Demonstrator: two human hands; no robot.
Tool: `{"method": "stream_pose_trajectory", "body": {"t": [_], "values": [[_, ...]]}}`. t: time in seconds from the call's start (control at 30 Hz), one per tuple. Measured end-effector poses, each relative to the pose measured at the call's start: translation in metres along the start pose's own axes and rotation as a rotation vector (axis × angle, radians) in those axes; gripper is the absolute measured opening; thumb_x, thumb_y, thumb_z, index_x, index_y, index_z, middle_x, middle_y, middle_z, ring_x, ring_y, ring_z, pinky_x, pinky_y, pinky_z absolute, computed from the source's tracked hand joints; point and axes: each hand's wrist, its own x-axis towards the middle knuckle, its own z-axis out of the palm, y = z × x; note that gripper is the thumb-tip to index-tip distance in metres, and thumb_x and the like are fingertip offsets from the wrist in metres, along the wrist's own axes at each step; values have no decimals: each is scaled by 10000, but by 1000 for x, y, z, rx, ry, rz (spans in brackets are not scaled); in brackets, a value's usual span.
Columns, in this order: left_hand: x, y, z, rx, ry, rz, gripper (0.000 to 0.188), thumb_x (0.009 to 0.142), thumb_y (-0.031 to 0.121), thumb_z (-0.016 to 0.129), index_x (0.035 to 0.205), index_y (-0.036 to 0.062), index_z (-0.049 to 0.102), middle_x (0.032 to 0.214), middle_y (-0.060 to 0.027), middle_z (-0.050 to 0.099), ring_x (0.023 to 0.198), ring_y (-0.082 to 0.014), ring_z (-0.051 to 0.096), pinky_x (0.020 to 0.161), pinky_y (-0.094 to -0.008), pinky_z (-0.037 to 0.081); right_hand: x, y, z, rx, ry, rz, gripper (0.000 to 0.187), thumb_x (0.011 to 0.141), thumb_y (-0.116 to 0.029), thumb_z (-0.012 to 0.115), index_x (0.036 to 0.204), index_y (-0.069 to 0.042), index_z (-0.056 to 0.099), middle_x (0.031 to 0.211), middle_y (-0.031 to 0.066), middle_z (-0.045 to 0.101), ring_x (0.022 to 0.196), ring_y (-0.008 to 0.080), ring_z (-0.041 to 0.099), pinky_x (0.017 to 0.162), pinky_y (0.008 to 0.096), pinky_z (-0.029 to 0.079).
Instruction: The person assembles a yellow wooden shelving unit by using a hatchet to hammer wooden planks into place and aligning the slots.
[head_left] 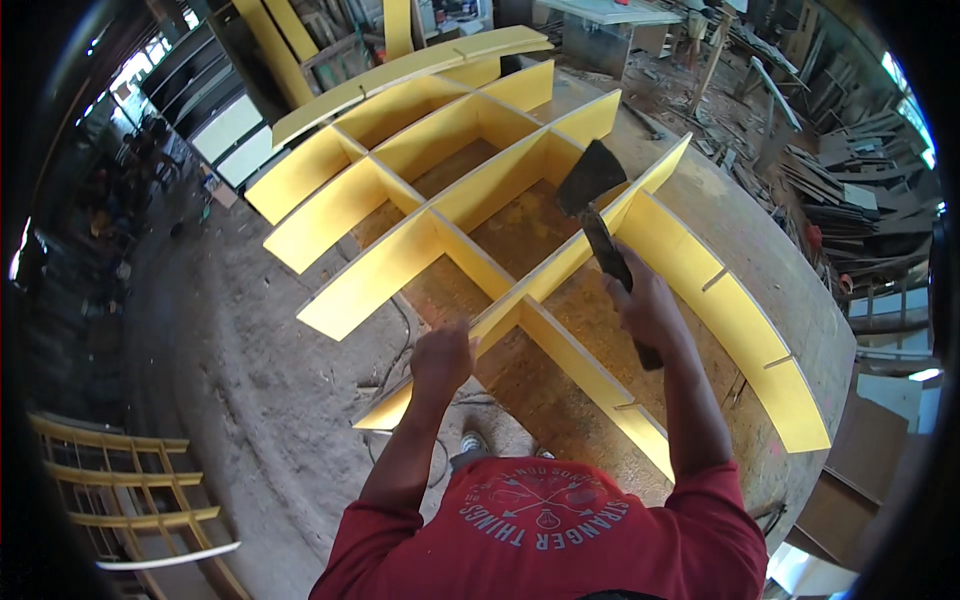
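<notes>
The right hand is clamped around the dark handle of a hatchet, fingers wrapped shut on the grip, the broad dark head raised above the yellow lattice frame. The left hand is closed on the top edge of 1 yellow panel, near the corner of the frame closest to the person, steadying it. The frame lies flat on a round-edged wooden surface and spreads from its near edge toward its far edge.

Risks, as I judge them: the left hand sits near the joint below the raised head, so a glancing blow could slide along the panel edge toward those fingers. A hard strike on a thin panel edge could split or dent the board, or chip the yellow face. If the blow lands off the joint, the half-lapped slots could rack and the crossing panels tilt out of square. The frame looks unclamped, so it could skid on the surface.

The panels are thin flat boards, smooth and glossy yellow on their faces, with pale raw edges showing layers like plywood. They interlock in notches, forming open rectangular cells. The surface beneath is coarse, brown chipboard-like sheet, dusty and worn. The hatchet head is dull, dark metal, wedge-shaped; its handle is dark and straight. The concrete floor is grey and gritty.
</notes>
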Motion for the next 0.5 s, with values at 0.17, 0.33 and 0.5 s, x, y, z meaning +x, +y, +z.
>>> {"method": "stream_pose_trajectory", "body": {"t": [0.17,0.33,0.5], "values": [[2,2,3,-28,-22,-6,290,1008,324,712,1115,56,676,901,-218,774,875,-423,774,805,-538,604,-56,-27,47,-168,-43,3,473,1055,-260,619,1464,-69,477,929,289,732,893,516,732,808,610,545],[11,2,3,-34,-33,-11,274,1018,318,699,1118,63,680,903,-207,778,885,-419,774,815,-538,603,-52,2,81,-397,-340,32,440,1071,-311,575,1429,-76,474,925,294,736,893,513,728,835,616,544],[4,0,3,-30,14,27,276,1017,324,704,1125,72,669,933,-202,780,913,-405,777,814,-532,605,-58,-26,60,-327,-187,-41,452,1067,-316,604,1423,-59,492,939,289,738,898,521,720,847,611,538]]}}
